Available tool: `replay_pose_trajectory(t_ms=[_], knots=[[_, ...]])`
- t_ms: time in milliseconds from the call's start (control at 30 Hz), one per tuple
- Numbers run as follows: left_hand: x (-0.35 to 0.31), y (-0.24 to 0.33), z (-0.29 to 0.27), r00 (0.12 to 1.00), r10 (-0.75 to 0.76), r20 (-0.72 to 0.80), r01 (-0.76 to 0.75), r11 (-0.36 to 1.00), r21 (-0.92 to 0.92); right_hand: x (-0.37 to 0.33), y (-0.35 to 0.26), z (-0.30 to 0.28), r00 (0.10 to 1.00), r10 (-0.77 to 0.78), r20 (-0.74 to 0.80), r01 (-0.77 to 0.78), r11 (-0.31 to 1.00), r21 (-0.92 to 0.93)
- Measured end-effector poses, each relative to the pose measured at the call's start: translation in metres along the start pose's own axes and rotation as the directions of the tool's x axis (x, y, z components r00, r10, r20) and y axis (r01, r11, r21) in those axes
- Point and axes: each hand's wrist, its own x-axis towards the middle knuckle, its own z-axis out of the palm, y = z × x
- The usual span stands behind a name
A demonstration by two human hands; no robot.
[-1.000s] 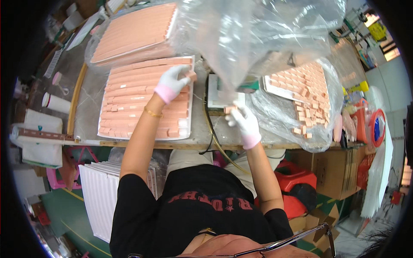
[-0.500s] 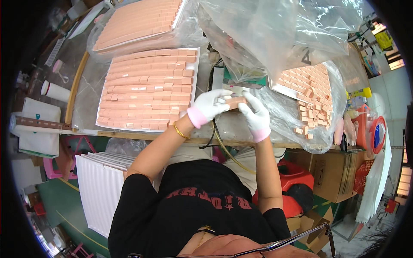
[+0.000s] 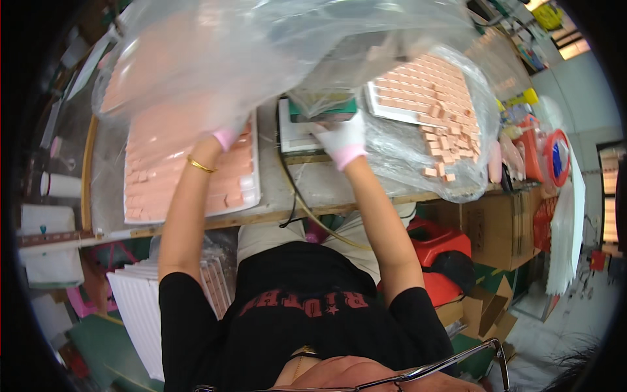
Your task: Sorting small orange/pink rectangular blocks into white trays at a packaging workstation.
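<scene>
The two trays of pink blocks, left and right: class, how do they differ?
The left tray lies under the left hand, its blocks in full, tidy rows. The right tray sits inside a clear bag, with loose blocks spilled beside it. The left tray looks larger. Both are white and hold the same pink blocks.

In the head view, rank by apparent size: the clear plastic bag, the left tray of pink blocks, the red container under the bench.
1. Clear plastic bag, though it's nearest the camera.
2. Left tray of pink blocks, partly hidden by the bag.
3. Red container.
</scene>
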Motion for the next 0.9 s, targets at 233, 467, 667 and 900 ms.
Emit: replay_pose_trajectory(t_ms=[233, 467, 667, 900], knots=[[0.003, -0.053, -0.002, 0.979, 0.162, 0.127, -0.192, 0.939, 0.286, -0.018, -0.026, -0.026, 0.976, -0.216, 0.011, 0.206, 0.915, -0.347], [-0.005, -0.026, -0.009, 0.976, -0.064, -0.206, 0.023, 0.981, -0.194, -0.055, 0.032, -0.223, 0.915, 0.385, -0.117, -0.357, 0.642, -0.678], [-0.049, 0.064, 0.010, 0.958, -0.100, 0.268, 0.279, 0.539, -0.795, -0.081, 0.054, -0.214, 0.978, 0.207, 0.016, -0.085, 0.469, -0.879], [-0.062, 0.109, 0.057, 0.960, 0.175, 0.220, 0.087, 0.560, -0.824, -0.079, -0.056, -0.108, 0.952, -0.174, 0.251, 0.188, 0.982, -0.033]])
